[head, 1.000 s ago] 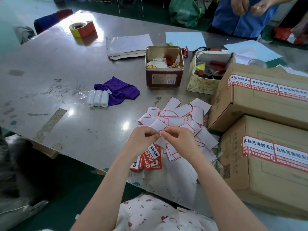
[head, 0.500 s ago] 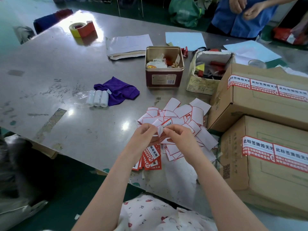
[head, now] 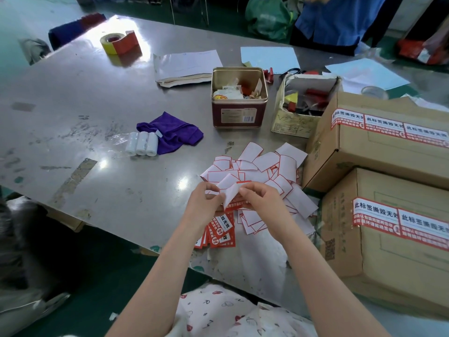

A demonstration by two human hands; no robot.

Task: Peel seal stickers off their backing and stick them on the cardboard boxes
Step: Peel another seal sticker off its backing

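My left hand [head: 205, 203] pinches a white backing paper [head: 230, 194] that curls away from a red seal sticker [head: 239, 205]. My right hand [head: 261, 199] pinches that sticker at its top edge. Both hands hover over the near table edge. Under them lies a small stack of red seal stickers [head: 222, 231]. Behind is a pile of used white backings [head: 257, 171]. At the right, two cardboard boxes, the upper one [head: 379, 152] and the lower one [head: 388, 251], carry red-and-white seal stickers along their seams.
On the metal table [head: 73, 113] stand a gold tin [head: 239, 98], an open carton of odds and ends [head: 303, 103], a purple cloth [head: 171, 132], three white rolls [head: 142, 147], a tape roll [head: 119, 42] and papers [head: 187, 64]. Another person in blue [head: 335, 23] stands at the far side.
The backing has come further off the sticker, now hanging from my left hand as a white flap, and my hands have drawn slightly apart. The person in blue shifted a little.
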